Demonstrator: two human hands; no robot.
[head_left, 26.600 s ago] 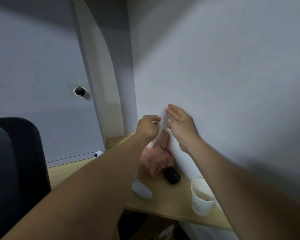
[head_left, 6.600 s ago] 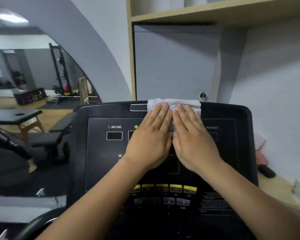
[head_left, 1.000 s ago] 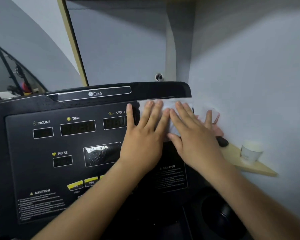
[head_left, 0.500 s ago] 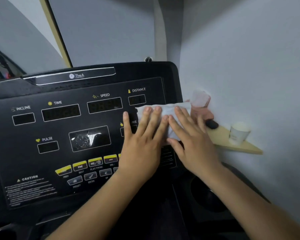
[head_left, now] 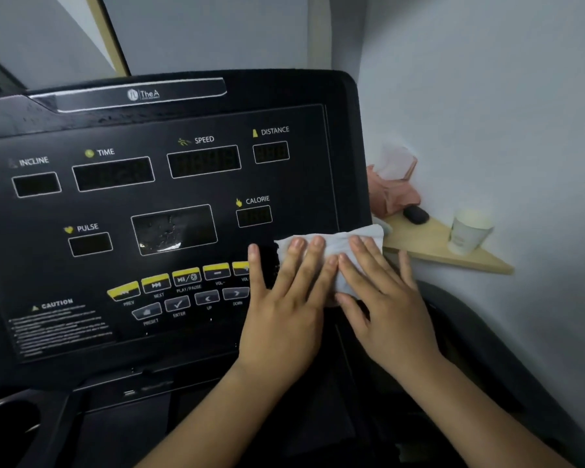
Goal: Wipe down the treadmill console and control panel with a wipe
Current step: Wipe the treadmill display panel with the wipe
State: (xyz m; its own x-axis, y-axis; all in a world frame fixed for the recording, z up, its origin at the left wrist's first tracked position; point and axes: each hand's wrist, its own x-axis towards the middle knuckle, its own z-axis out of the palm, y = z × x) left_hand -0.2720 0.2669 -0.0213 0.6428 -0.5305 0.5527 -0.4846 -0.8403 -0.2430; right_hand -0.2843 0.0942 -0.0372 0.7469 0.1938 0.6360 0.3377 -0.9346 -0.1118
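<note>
The white wipe (head_left: 338,244) is held flat against the lower right corner of the control panel (head_left: 142,211). The left hand (head_left: 284,302) and right hand (head_left: 385,298) are laid on it side by side, fingers straight, probably so that pressure is spread evenly.

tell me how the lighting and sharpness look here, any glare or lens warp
Head view: dim, flat light; the big labels on the console read clearly while the caution text smears; a small glare patch sits low in the centre display; the paper cup looks soft; the console's edges bow from the wide lens.
</note>
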